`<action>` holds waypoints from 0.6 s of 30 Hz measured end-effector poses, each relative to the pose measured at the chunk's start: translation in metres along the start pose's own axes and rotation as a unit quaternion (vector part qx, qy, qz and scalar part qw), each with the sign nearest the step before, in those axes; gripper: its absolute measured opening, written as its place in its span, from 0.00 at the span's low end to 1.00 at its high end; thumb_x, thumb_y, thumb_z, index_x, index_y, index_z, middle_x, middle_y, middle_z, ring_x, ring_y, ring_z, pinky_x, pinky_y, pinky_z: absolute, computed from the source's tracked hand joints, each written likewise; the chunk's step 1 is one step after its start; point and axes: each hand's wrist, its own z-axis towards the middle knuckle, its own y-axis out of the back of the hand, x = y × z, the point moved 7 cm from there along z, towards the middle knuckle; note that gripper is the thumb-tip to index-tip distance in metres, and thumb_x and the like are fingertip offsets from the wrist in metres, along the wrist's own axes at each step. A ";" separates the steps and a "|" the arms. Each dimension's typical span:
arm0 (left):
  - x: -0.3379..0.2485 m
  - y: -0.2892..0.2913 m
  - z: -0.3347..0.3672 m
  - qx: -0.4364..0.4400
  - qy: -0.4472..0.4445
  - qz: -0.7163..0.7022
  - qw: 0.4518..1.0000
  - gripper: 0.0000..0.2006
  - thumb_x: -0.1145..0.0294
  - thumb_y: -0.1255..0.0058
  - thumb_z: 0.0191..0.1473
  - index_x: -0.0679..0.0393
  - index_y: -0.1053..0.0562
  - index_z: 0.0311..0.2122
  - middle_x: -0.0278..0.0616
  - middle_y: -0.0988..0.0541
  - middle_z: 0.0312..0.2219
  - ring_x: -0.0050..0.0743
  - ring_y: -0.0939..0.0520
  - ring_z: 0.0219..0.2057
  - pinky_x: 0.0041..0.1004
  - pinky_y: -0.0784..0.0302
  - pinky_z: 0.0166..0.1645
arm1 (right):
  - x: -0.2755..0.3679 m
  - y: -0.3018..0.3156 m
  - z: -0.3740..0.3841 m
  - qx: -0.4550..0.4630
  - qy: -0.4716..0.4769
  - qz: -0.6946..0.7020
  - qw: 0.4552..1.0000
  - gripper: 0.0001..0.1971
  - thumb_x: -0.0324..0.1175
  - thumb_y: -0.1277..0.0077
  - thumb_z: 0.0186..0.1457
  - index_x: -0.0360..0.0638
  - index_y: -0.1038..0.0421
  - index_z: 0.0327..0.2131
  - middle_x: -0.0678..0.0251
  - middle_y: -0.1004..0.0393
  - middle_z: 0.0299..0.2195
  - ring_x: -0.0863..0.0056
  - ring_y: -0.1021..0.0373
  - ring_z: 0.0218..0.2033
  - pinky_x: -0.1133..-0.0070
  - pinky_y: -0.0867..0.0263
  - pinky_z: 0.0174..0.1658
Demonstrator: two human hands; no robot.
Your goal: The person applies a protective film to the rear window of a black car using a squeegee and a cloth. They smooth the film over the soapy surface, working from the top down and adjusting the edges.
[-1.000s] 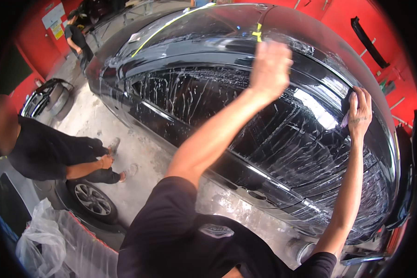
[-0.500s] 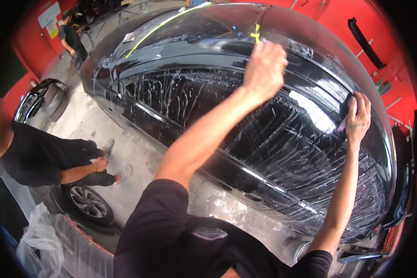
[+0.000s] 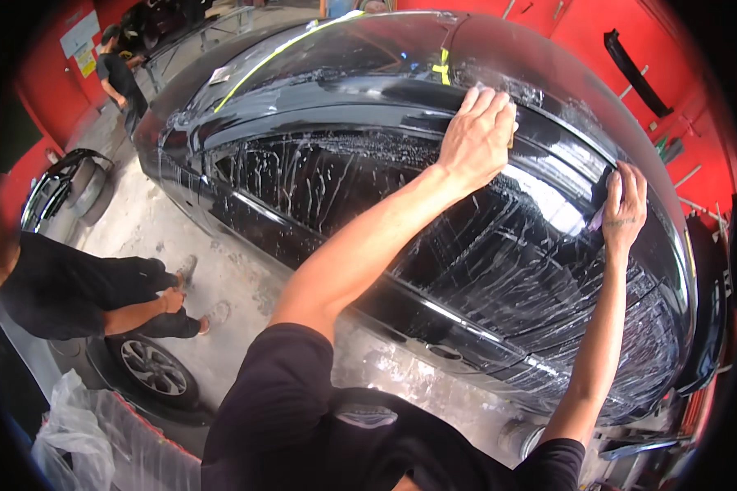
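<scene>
A wet black car [image 3: 434,274] lies before me, its side glass streaked with whitish runs. My left hand [image 3: 477,143] presses on the roof edge, fingers bent together over a thin tan-edged piece [image 3: 512,137] mostly hidden under the palm. Farther right along the same edge rests my right hand [image 3: 626,209], its fingers curled over the bodywork. Beside its palm shows a bit of pale purplish material [image 3: 597,220]; what it belongs to is hidden. Yellow tape [image 3: 442,67] sticks to the roof just beyond my left hand.
A person in dark clothes [image 3: 53,282] stands close on the left, near a car wheel [image 3: 157,364] and plastic sheeting [image 3: 74,425]. Another person [image 3: 121,78] is at the far left. A bucket [image 3: 520,438] stands below the car. Parts hang on the red wall [image 3: 581,41].
My left hand has slid slightly down and to the right along the roof edge, and its fingers show more clearly. My right hand stays at nearly the same spot on the car.
</scene>
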 end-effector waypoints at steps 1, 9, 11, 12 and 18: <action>0.004 0.008 0.000 -0.014 -0.049 0.024 0.998 0.13 0.73 0.53 0.58 0.63 0.22 0.46 0.53 0.19 0.47 0.53 0.21 0.52 0.47 0.30 0.62 | -0.004 0.002 -0.001 -0.004 -0.002 0.008 1.000 0.16 0.40 0.52 0.70 0.44 0.22 0.52 0.59 0.23 0.52 0.60 0.25 0.55 0.70 0.32 0.58; 0.144 0.109 -0.041 0.013 0.042 0.192 0.980 0.10 0.72 0.57 0.59 0.62 0.24 0.39 0.52 0.20 0.37 0.53 0.20 0.42 0.49 0.28 0.50 | -0.010 0.000 -0.004 -0.010 -0.036 -0.028 0.999 0.15 0.40 0.51 0.68 0.46 0.21 0.51 0.59 0.23 0.53 0.60 0.25 0.54 0.70 0.31 0.56; 0.056 0.040 -0.013 0.067 0.017 0.094 0.993 0.15 0.69 0.58 0.65 0.64 0.22 0.48 0.55 0.19 0.48 0.54 0.22 0.53 0.47 0.31 0.63 | -0.008 0.004 -0.002 -0.013 -0.037 -0.029 0.999 0.15 0.39 0.51 0.69 0.45 0.22 0.52 0.59 0.23 0.53 0.59 0.25 0.54 0.70 0.31 0.56; 0.014 0.011 -0.006 0.029 -0.033 0.071 0.996 0.14 0.71 0.55 0.61 0.65 0.22 0.47 0.54 0.19 0.47 0.55 0.22 0.54 0.47 0.32 0.64 | 0.000 -0.001 0.001 -0.004 -0.026 -0.018 0.999 0.15 0.39 0.51 0.69 0.44 0.22 0.52 0.59 0.23 0.52 0.59 0.25 0.54 0.69 0.31 0.57; 0.031 0.020 -0.003 0.034 -0.010 -0.010 0.999 0.13 0.72 0.54 0.61 0.60 0.21 0.48 0.50 0.17 0.45 0.50 0.19 0.50 0.45 0.28 0.60 | -0.007 0.010 -0.002 0.004 0.016 0.015 1.000 0.16 0.37 0.51 0.69 0.41 0.23 0.53 0.57 0.23 0.52 0.60 0.25 0.55 0.69 0.32 0.58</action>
